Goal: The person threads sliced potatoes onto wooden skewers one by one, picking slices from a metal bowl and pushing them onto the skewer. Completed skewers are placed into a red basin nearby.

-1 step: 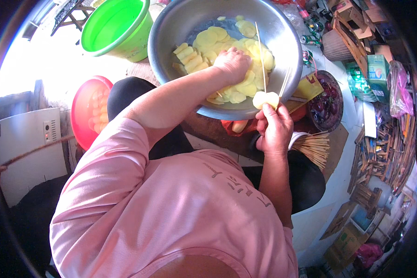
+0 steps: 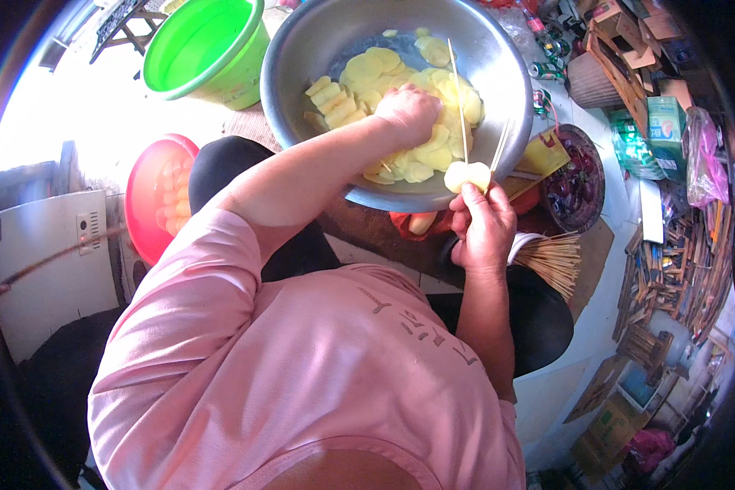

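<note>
Pale yellow potato slices (image 2: 373,67) lie heaped in a large metal basin (image 2: 298,49) in front of me. My left hand (image 2: 412,114) reaches down into the heap with curled fingers. Its fingertips are hidden, and so is anything between them. At the basin's near right rim, my right hand (image 2: 483,220) is closed in a pinch. It grips a long thin wooden skewer (image 2: 459,106) that points up over the basin. A couple of potato slices (image 2: 468,175) sit at the skewer's lower end, by my thumb. More thin sticks (image 2: 502,147) rise beside them from the same hand.
A bundle of skewers (image 2: 551,261) lies beside my right knee. A red basin (image 2: 151,192) with pale slices stands at left, a green tub (image 2: 200,49) behind it. Right of the metal basin is a dark round bowl (image 2: 578,175). Split wood (image 2: 678,269) and boxes (image 2: 668,131) crowd the far right.
</note>
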Motion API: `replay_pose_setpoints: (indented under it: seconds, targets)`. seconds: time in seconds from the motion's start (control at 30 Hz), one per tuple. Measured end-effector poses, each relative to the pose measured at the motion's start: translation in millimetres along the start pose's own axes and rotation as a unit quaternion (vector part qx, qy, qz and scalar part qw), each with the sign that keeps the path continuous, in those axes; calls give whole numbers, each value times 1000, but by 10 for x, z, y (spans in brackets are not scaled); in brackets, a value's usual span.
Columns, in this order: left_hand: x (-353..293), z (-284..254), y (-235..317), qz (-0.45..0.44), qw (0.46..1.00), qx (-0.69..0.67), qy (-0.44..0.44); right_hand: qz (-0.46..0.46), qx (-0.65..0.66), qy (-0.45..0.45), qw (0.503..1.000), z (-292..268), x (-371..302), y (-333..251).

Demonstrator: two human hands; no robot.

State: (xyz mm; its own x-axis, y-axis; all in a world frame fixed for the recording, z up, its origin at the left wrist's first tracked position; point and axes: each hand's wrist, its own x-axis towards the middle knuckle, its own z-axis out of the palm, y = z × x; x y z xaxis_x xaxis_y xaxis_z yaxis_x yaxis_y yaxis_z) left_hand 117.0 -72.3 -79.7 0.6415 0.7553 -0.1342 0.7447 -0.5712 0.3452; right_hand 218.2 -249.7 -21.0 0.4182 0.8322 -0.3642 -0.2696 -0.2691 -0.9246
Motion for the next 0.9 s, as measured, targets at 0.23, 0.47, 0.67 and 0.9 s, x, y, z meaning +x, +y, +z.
replay_pose_setpoints:
  seconds: [0.23,0.47,0.67,0.9]
  targets:
    - [70,-628,-353,-196,659,-722,76,-4,-44,-42,998,43,-33,13]
    - [-12,-845,-571,-189,567,-780,183,5,-56,-71,996,127,-75,-33]
    - [-46,-844,-667,-176,556,-776,241,7,-53,-79,995,207,-80,-45]
    - [-130,-929,-620,-142,579,-740,313,7,-53,-80,995,237,-78,-34]
